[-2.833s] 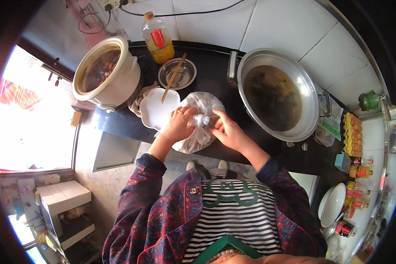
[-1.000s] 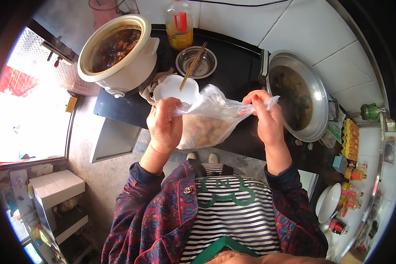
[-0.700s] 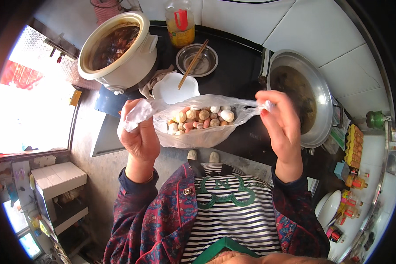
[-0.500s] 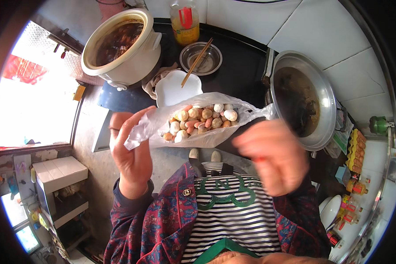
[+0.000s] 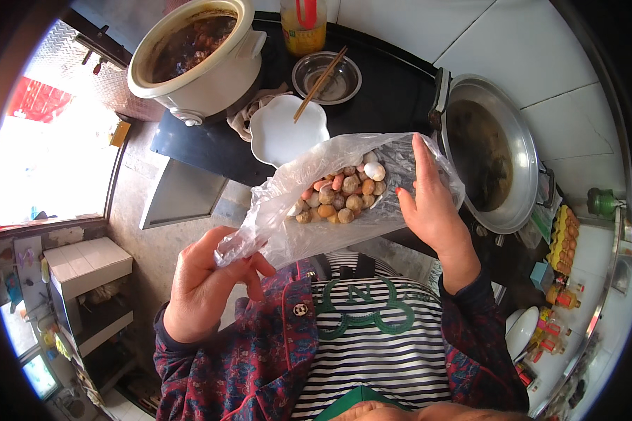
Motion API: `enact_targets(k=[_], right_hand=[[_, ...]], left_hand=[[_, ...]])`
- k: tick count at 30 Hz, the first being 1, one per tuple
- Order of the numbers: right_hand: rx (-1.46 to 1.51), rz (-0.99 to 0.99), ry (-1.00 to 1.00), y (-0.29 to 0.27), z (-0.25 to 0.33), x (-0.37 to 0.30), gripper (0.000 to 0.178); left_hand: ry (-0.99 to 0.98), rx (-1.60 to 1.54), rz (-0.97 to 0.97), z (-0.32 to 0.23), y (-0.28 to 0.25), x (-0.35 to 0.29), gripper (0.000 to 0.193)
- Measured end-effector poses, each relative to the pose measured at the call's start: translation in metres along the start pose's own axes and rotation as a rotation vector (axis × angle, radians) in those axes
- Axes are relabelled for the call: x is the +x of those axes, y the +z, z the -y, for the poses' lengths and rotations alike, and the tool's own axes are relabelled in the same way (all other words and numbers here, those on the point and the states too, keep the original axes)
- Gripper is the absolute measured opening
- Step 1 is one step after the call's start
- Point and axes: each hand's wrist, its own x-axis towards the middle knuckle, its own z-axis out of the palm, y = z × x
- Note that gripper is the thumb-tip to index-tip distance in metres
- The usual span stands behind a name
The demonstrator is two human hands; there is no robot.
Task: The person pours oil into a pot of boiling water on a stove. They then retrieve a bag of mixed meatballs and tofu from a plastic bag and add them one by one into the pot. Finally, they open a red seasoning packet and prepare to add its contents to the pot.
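A clear plastic bag (image 5: 274, 224) is stretched between my hands at the middle of the view. Inside lie many small round brown and white balls (image 5: 347, 203), with pinkish sausage-like pieces (image 5: 324, 184) among them. My left hand (image 5: 207, 281) pinches the bag's gathered left end between thumb and fingers. At the other end, my right hand (image 5: 437, 217) holds the bag up, index finger upright along its edge and thumb apart from it. The remaining right fingers are mostly hidden. Just beyond the bag sits a white scalloped plate (image 5: 288, 133).
A cream slow cooker (image 5: 214, 84) with dark broth stands at the far left of the black counter. Chopsticks (image 5: 319, 84) rest across a steel bowl (image 5: 354, 77), near a yellow-liquid jar (image 5: 305, 31). At right is a wide metal pan (image 5: 527, 172) of murky liquid; an egg tray (image 5: 564, 238) lies beyond.
My right hand, blurred beside the bag before, is now at its right end. The bag is spread wider, the balls have bunched together, and my left hand has moved lower.
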Motion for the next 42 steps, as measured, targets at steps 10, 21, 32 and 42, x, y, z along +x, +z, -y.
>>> enact_targets(k=[10, 21, 32, 42], right_hand=[[0.005, 0.569, 0.154, 0.033, 0.010, -0.004, 0.040], [0.145, 0.551, -0.132, 0.120, 0.004, 0.055, 0.042], [-0.033, 0.419, -0.107, 0.127, -0.003, 0.043, 0.038], [0.103, 0.410, -0.037, 0.136, 0.000, 0.043, 0.035]], left_hand=[[0.152, -0.427, 0.204, 0.013, 0.014, 0.002, 0.083], [0.113, -0.538, 0.407, 0.022, 0.004, 0.011, 0.093], [0.105, -0.571, 0.471, 0.023, 0.000, 0.020, 0.091], [0.112, -0.562, 0.479, 0.023, 0.002, 0.020, 0.091]])
